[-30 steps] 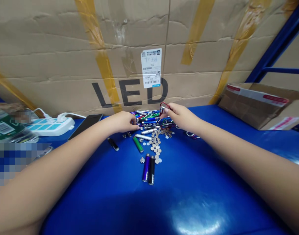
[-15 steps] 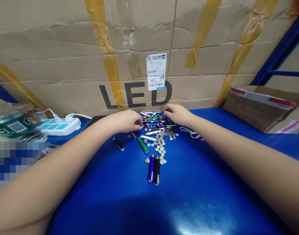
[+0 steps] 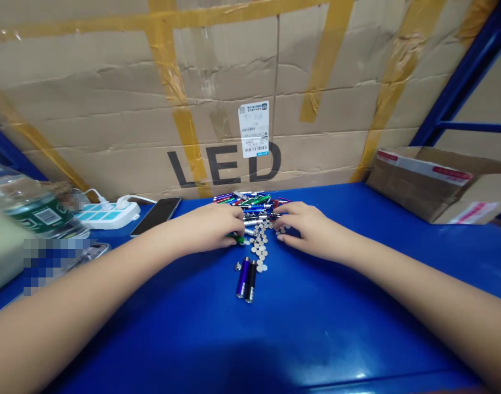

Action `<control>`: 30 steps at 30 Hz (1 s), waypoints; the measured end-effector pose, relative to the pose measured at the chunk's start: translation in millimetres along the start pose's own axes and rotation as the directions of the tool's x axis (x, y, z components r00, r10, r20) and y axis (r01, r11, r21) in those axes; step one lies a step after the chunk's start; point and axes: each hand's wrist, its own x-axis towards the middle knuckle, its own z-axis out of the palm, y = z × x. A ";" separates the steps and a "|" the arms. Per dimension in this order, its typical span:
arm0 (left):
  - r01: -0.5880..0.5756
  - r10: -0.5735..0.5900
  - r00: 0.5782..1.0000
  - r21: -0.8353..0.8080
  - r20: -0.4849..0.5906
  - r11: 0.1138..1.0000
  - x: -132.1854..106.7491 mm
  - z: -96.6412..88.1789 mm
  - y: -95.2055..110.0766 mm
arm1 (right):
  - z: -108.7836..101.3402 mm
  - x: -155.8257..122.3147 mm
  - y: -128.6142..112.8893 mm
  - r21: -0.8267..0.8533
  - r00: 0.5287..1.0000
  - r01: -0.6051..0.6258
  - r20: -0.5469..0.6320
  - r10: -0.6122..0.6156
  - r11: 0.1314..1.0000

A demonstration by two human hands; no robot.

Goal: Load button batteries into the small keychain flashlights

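Note:
My left hand (image 3: 220, 225) has its fingers closed on a small green flashlight tube (image 3: 239, 239), mostly hidden beneath the fingertips. My right hand (image 3: 302, 223) is open, thumb apart from the curved fingers. Its fingertips reach over the right side of the silvery button cells (image 3: 258, 249), which are strewn in a trail. Beyond both hands lies a heap of slim metal tubes (image 3: 256, 201) in blue, green, red and silver. Closer to me, a purple flashlight tube (image 3: 243, 278) and a black flashlight tube (image 3: 251, 282) lie side by side, with a small metal cap (image 3: 238, 266) near them.
A large taped cardboard box (image 3: 217, 76) stands behind the blue table (image 3: 299, 328). To the left are a phone (image 3: 158, 215), a white power strip (image 3: 111, 215) and a plastic bottle (image 3: 41, 210). An open carton (image 3: 418, 183) sits at the right.
My left hand has come nearer and closed on the green tube. My right hand has left the red tube, moved nearer and opened. The view has shifted slightly.

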 end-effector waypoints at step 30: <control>0.031 -0.239 0.843 -0.400 -0.481 0.916 -6.1 62.6 21.1 | 4.6 2.2 5.1 0.063 0.991 -0.048 -0.122 0.055 0.997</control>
